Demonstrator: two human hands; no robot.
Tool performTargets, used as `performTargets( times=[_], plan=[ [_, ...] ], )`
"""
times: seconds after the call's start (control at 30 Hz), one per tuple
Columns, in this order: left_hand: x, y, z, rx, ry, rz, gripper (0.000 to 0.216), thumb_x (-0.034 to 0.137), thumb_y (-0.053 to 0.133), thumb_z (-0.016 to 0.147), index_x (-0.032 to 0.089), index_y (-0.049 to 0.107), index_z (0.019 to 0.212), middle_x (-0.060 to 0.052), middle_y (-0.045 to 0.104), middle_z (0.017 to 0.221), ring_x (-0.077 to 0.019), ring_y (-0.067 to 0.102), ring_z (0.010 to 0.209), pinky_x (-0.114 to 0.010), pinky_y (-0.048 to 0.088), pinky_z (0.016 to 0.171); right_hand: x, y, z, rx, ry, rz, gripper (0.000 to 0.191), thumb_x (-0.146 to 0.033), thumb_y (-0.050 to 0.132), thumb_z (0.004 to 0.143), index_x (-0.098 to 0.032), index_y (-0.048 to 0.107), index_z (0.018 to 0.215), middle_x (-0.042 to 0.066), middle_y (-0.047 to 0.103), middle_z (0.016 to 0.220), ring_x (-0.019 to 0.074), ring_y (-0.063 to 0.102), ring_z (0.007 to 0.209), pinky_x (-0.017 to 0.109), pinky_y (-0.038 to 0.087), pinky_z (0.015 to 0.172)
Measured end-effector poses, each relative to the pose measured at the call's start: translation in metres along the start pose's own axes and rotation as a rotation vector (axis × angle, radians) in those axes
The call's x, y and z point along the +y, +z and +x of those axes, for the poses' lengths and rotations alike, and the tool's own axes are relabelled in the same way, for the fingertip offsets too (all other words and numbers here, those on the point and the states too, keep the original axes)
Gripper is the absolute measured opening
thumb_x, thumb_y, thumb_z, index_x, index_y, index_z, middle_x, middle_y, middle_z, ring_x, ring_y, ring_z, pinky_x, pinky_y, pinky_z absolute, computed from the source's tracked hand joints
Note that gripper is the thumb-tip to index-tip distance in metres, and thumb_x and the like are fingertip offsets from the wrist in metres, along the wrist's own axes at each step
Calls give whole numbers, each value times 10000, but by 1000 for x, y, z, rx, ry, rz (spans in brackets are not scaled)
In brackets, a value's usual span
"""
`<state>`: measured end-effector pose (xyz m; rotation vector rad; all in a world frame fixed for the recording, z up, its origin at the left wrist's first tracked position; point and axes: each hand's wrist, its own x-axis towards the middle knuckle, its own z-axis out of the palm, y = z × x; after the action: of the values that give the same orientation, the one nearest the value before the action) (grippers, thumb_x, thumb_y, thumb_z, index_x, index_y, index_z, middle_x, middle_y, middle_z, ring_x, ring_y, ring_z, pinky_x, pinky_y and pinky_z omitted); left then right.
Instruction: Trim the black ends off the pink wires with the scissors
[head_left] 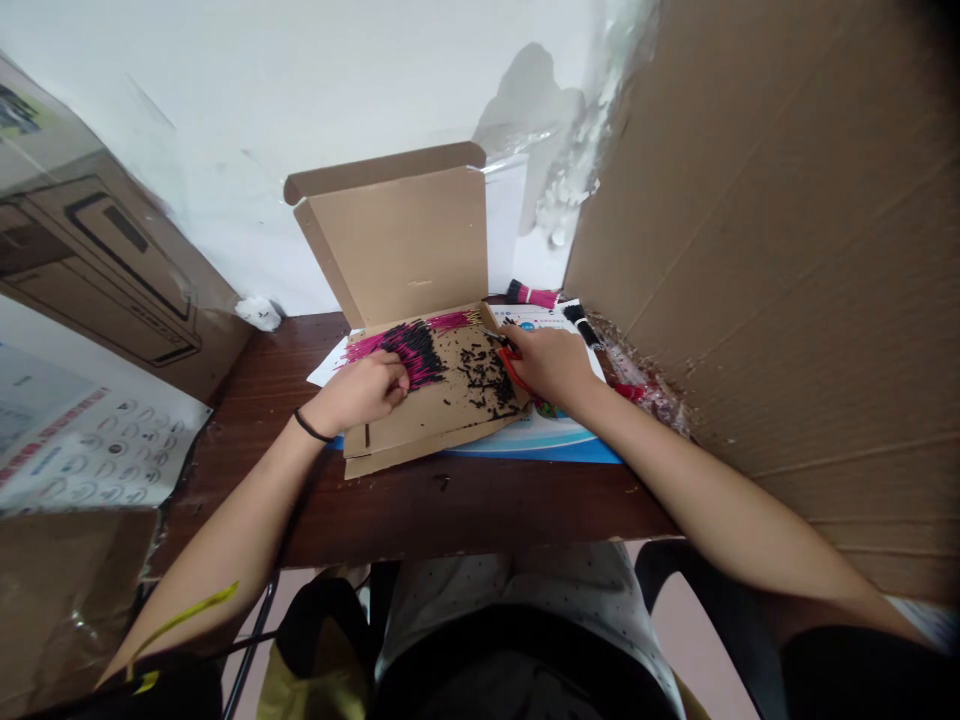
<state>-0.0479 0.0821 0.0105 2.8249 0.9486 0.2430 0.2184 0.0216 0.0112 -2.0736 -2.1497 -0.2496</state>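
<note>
Holding scissors [512, 369] in our right hand [553, 366], we judge the wires [414, 352] light, bendy, best pinched mid-length (left hand [366, 388] curled, its hold unclear).

Over an open cardboard box [420, 425] on the dark brown worktop [480, 510], the left hand [371, 385] curls at the edge of pink and black strands [414, 352], while the right hand [553, 362] grips orange-handled scissors [513, 371] beside scattered black scraps [480, 378].
</note>
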Motion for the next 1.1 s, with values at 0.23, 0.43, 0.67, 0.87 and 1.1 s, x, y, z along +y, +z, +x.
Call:
performTargets(
  times=[0.23, 0.43, 0.67, 0.87, 1.1],
  plan=[
    [34, 15, 4, 188, -87, -965, 151, 317, 555, 855, 168, 533, 841, -61, 598, 863, -144, 557, 746, -304, 460, 680, -9, -4, -7, 93, -58, 66, 369, -305, 408, 880, -241, 636, 1164, 90, 708, 864, 209, 597, 710, 296, 252, 544],
    [60, 44, 10, 214, -243, -1703, 265, 348, 687, 775, 169, 506, 847, 32, 512, 642, -71, 470, 554, -202, 387, 528, -22, -8, -17, 92, -101, 329, 315, -398, 518, 832, -243, 700, 1036, 44, 707, 747, 180, 605, 671, 281, 315, 572],
    [60, 49, 12, 220, -347, -1684, 285, 367, 719, 738, 147, 560, 825, 32, 519, 621, -56, 439, 516, -190, 341, 487, -28, 0, -20, 57, -142, 325, 325, -430, 511, 827, -242, 720, 989, 54, 722, 756, 199, 630, 686, 285, 327, 577],
    [60, 50, 13, 238, -389, -1573, 334, 427, 713, 729, 148, 546, 807, 20, 586, 628, -49, 479, 486, -178, 344, 452, -28, 0, -18, -34, -124, 362, 328, -446, 527, 813, -238, 730, 966, 44, 701, 698, 182, 604, 656, 271, 312, 563],
    [57, 52, 12, 224, -381, -1637, 344, 405, 727, 716, 149, 532, 839, -11, 664, 689, -72, 570, 507, -175, 417, 441, -25, -4, -16, -57, -115, 458, 306, -431, 565, 795, -196, 742, 882, 36, 666, 625, 133, 519, 546, 256, 303, 541]
  ],
)
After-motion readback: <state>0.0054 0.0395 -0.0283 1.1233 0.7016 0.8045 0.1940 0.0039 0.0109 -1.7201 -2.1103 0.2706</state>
